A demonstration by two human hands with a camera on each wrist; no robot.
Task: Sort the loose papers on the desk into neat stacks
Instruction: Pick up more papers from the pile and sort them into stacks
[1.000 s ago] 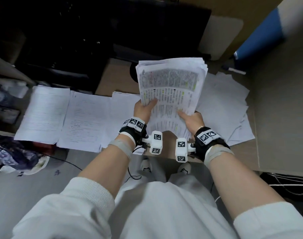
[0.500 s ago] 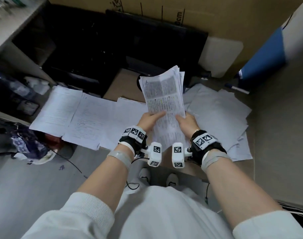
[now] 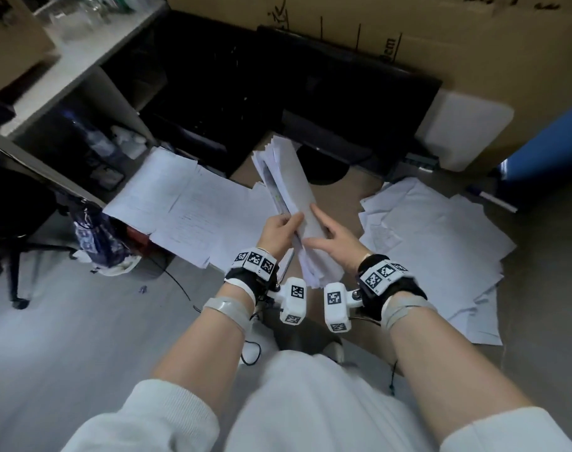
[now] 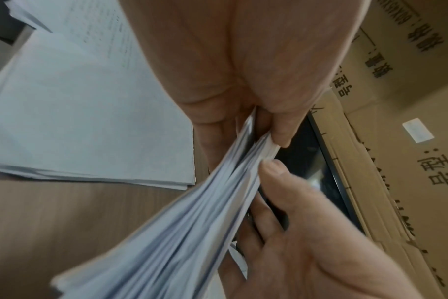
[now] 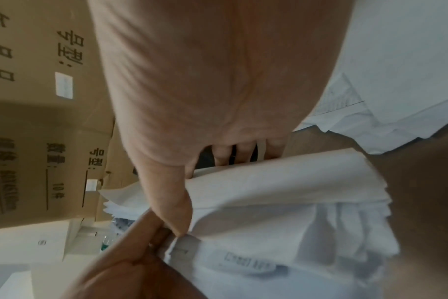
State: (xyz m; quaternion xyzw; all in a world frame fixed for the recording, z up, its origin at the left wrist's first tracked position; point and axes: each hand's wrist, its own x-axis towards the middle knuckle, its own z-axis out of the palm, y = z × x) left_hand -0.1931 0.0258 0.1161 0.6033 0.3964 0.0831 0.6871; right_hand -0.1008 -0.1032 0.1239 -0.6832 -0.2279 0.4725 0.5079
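Both hands held one sheaf (image 3: 289, 190) upright above the tabletop (image 3: 346, 190): the left hand (image 3: 278, 231) pinched its near edge, and the right hand (image 3: 335, 244) lay against its face with fingers extended, likely to square the sheets. Loose papers (image 3: 434, 236) lay scattered right; flatter stacks (image 3: 180, 207) lay left.

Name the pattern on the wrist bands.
Black-and-white square marker codes on the wrist bands, clearest in the head view.
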